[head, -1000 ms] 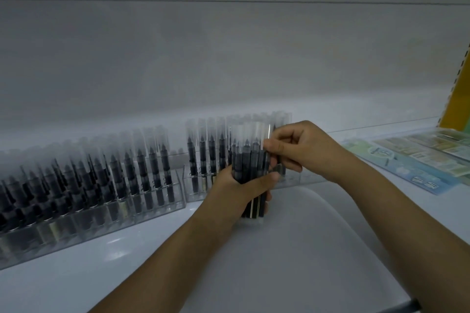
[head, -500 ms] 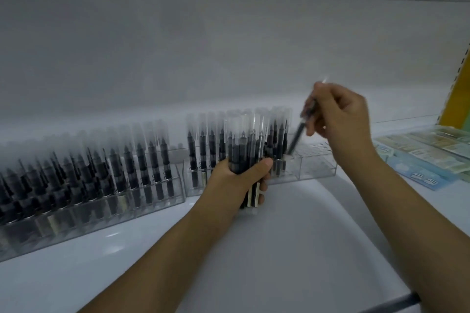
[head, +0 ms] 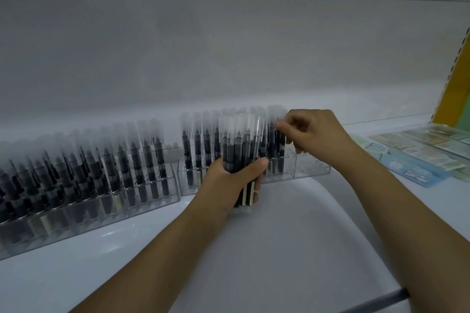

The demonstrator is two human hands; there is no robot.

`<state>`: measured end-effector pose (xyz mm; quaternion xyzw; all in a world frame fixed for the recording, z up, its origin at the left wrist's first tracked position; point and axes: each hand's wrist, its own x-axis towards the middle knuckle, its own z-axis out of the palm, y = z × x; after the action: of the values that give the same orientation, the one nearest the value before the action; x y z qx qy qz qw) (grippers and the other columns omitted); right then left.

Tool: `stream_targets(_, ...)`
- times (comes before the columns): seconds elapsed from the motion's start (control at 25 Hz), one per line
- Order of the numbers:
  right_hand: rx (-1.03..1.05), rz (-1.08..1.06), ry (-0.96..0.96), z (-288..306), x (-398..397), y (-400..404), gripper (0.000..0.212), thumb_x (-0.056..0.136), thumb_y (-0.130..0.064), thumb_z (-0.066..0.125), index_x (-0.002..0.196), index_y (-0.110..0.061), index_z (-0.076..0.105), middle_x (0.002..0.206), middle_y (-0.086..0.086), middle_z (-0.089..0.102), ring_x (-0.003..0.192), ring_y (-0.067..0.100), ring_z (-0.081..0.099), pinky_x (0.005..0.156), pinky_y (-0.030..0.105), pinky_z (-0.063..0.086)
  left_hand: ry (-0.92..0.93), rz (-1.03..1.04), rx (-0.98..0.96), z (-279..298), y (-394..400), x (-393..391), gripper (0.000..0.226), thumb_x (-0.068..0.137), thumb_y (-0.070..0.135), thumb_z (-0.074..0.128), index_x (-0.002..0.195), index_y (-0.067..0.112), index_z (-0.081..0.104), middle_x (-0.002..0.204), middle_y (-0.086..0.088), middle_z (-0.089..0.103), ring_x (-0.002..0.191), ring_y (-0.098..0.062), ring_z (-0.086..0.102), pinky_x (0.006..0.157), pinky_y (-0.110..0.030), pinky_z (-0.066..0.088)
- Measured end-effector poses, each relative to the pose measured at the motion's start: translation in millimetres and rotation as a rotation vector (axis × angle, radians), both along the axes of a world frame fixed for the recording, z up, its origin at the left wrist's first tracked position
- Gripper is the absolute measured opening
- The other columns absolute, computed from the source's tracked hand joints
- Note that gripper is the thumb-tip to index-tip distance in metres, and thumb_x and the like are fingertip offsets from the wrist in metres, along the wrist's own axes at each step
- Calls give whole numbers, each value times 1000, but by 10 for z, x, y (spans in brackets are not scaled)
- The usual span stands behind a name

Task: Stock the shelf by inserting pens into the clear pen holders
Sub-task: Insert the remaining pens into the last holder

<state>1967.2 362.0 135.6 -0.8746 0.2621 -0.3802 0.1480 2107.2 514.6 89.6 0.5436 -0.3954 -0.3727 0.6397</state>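
My left hand (head: 235, 176) grips a bundle of black pens with frosted caps (head: 240, 142), held upright in front of the shelf's pen holders. My right hand (head: 314, 134) is just right of the bundle, its thumb and forefinger pinching the cap of a single pen (head: 279, 146) that stands in the second clear holder (head: 309, 170). That holder is filled with pens on its left, and its right slots are bare. Left of it, a long clear holder (head: 84, 213) is packed with several rows of the same pens.
Flat printed packets (head: 419, 154) lie on the white shelf (head: 292, 249) at the right. A yellow and green upright panel (head: 455, 84) stands at the far right. The grey back wall rises behind the holders. A dark strip (head: 379, 300) marks the shelf's front edge.
My right hand drew one pen out of the bundle, lifted it to the right, then lowered it into the second holder. My left hand has kept the bundle nearly still.
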Motion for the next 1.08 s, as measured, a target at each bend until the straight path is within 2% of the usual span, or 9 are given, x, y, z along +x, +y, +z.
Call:
stream_targets(0.12,-39,-93,88,49,-41,-22,54,83,-64,58,62,-15,65,49,-11,60,47,5,56,59,25,49,12,-24,-4,16,28,4,22,82,26,77,87,6,70,66,-6,65,56,-18,59,57,-30,51)
stream_targets(0.2,-34,-134,-26,90,-65,50,69,79,-70,51,58,-6,65,42,-15,56,44,5,52,56,24,45,24,-35,-1,20,32,1,23,80,26,78,88,6,70,66,-7,64,56,-19,59,56,-29,51)
stream_targets(0.32,156,110,-185,128,-17,270,55,72,-64,59,65,-12,73,47,-12,60,42,2,50,52,9,39,33,-58,-14,12,26,-8,24,79,25,78,91,6,70,67,-6,64,57,-19,60,56,-30,51)
stream_targets(0.44,331,315,-40,102,85,401,47,68,-58,69,70,-12,74,49,-1,53,46,9,44,52,19,39,-2,-73,-23,3,4,-19,18,81,24,76,88,9,68,68,-6,64,57,-18,61,55,-29,51)
stream_targets(0.56,385,307,-71,105,62,330,44,78,-51,69,72,-8,73,51,10,57,47,16,45,53,22,40,11,-78,-34,-1,-4,-14,20,80,26,77,87,8,69,70,-9,64,59,-19,60,57,-32,50)
stream_targets(0.68,409,259,-426,129,-7,217,34,93,-36,62,78,-10,75,66,17,68,45,21,46,46,24,37,7,-102,-21,-8,10,-16,20,81,28,76,79,9,70,66,-10,61,56,-21,55,57,-32,49)
stream_targets(0.84,161,-7,-990,162,-93,93,35,102,-29,52,80,-4,62,65,9,67,43,23,55,44,32,43,32,-19,-16,-26,-26,-2,18,87,23,72,75,10,68,63,-10,58,56,-22,51,56,-33,48)
stream_targets(0.92,82,-102,-931,125,-77,49,30,102,-30,51,85,-7,61,69,6,68,50,21,63,50,32,51,33,2,-8,-20,-35,-10,22,89,22,71,74,7,64,62,-11,55,54,-21,49,52,-31,47)
stream_targets(1.08,84,-110,-537,2,26,-48,28,103,-27,49,87,-8,62,72,2,69,54,8,66,58,17,54,9,27,8,-9,-30,-33,22,92,23,68,78,5,65,62,-10,55,51,-19,48,49,-30,46)
